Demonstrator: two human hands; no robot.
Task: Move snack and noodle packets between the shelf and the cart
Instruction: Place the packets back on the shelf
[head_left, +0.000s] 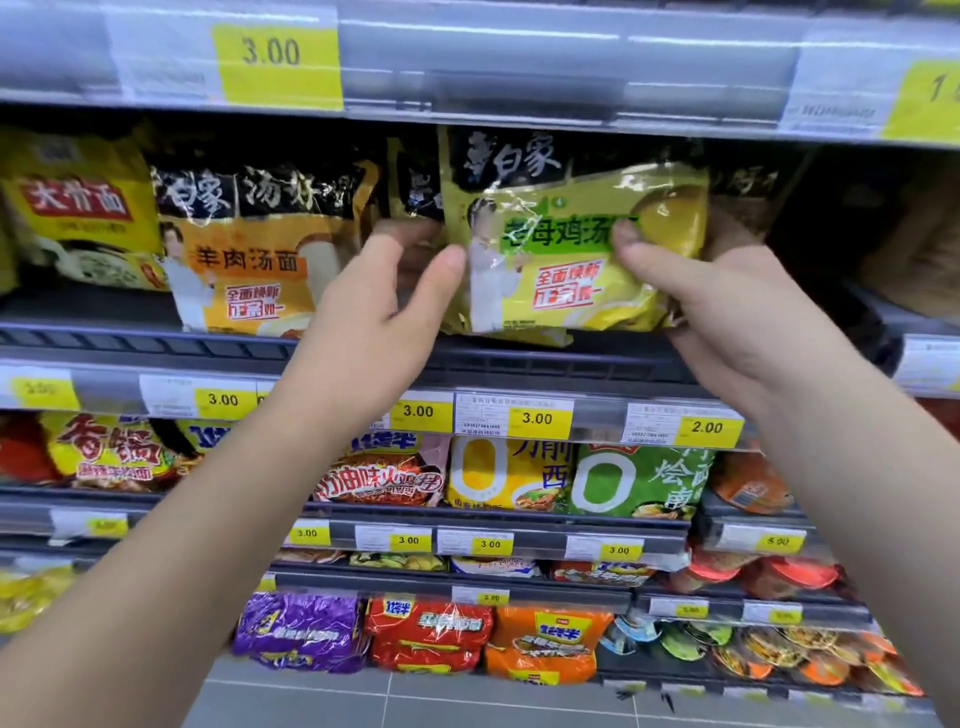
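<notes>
A yellow-green noodle packet (566, 270) with a black top band stands upright at the front of the upper shelf (519, 358). My right hand (727, 312) grips its right edge, thumb across the front and fingers behind. My left hand (384, 301) is at the packet's left edge, thumb touching the front, fingers reaching behind it and partly hidden. More packets of the same kind stand behind it. An orange noodle packet (254, 260) stands just left of my left hand. No cart is in view.
A yellow packet (78, 208) sits at the far left of the same shelf. Lower shelves hold several noodle packets (509, 478) and bowl noodles (769, 571) at the right. Yellow price tags (537, 418) line the shelf edges. Grey floor tiles (415, 701) show below.
</notes>
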